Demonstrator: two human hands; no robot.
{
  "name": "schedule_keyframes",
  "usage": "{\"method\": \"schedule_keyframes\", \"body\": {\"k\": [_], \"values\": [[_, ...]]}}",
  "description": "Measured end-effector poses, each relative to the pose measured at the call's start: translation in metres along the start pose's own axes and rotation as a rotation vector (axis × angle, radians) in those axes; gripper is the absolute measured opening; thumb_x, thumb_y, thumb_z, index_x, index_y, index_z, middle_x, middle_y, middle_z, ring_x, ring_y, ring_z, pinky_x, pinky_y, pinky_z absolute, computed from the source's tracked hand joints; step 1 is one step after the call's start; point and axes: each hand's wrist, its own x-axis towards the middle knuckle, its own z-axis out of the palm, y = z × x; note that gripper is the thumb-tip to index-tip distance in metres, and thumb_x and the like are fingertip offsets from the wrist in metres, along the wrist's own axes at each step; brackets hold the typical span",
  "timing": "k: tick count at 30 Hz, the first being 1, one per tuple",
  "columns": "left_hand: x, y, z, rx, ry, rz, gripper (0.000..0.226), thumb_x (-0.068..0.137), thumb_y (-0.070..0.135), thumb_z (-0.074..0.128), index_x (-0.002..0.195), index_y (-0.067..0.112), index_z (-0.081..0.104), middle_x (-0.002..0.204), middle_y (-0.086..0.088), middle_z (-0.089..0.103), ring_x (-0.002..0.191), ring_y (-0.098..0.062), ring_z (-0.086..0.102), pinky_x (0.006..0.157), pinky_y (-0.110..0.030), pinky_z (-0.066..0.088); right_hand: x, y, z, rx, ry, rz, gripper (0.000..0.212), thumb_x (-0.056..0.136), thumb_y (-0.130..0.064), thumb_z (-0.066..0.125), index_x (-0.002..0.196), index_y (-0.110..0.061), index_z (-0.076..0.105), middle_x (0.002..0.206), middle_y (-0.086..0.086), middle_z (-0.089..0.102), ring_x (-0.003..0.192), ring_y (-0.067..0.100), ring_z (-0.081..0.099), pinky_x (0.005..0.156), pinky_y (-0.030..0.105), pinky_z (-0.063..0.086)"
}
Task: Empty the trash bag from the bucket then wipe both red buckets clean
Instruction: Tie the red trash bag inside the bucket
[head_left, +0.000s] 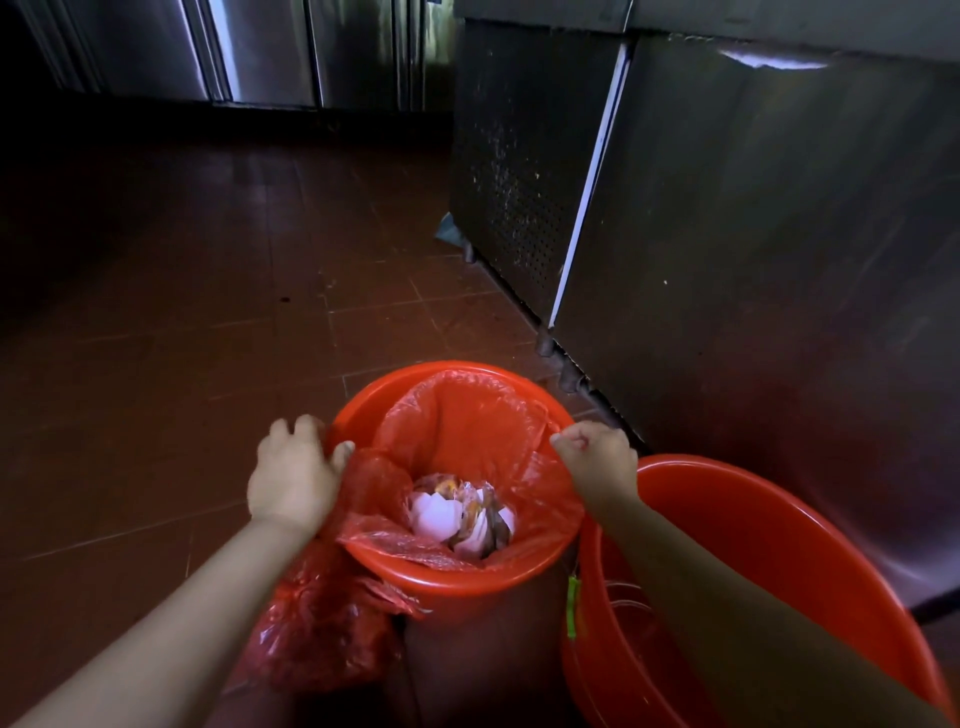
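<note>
Both hands are on the thin red trash bag (467, 431) lining the round red bucket (452, 577). Left hand (291, 478) curls over the bunched film at the rim; right hand (597, 457) pinches the opposite edge. Eggshells (457, 514) and scraps sit low between the grips, probably wet, the view is dim. Risk: crinkly film tears on sharp shells or slips a grip, spilling onto the tiled floor (208, 312). The second red bucket (779, 545), smooth plastic, sits just outside the right hand.
</note>
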Motion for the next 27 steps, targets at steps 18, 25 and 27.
{"method": "schedule_keyframes", "body": {"k": [18, 25, 27], "values": [[0.011, 0.051, -0.066, -0.815, 0.049, 0.265, 0.018, 0.086, 0.011, 0.063, 0.069, 0.017, 0.059, 0.063, 0.005, 0.057, 0.057, -0.001, 0.048, 0.055, -0.014, 0.038, 0.000, -0.096, -0.058, 1.400, -0.213, 0.087, 0.008, 0.086, -0.003, 0.061, 0.083, -0.009, 0.066, 0.088, 0.007, 0.072, 0.085, 0.015, 0.069, 0.063, 0.017, 0.052], [0.001, 0.067, -0.077, -0.681, -0.138, 0.483, 0.024, 0.080, 0.004, 0.070, 0.069, 0.025, 0.065, 0.072, 0.003, 0.066, 0.066, 0.001, 0.057, 0.067, -0.011, 0.042, -0.019, -0.089, -0.030, 1.128, -0.357, -0.144, 0.033, 0.089, 0.007, 0.053, 0.119, -0.004, 0.053, 0.082, 0.016, 0.062, 0.064, 0.005, 0.062, 0.063, 0.013, 0.050], [-0.003, 0.069, -0.074, -0.669, -0.166, 0.551, 0.026, 0.077, 0.000, 0.072, 0.071, 0.025, 0.067, 0.073, 0.004, 0.063, 0.069, 0.000, 0.057, 0.069, -0.011, 0.041, -0.028, -0.084, -0.013, 0.945, -0.426, -0.241, 0.056, 0.084, 0.008, 0.061, 0.132, -0.014, 0.046, 0.080, 0.007, 0.055, 0.062, -0.001, 0.058, 0.065, 0.011, 0.046]]}}
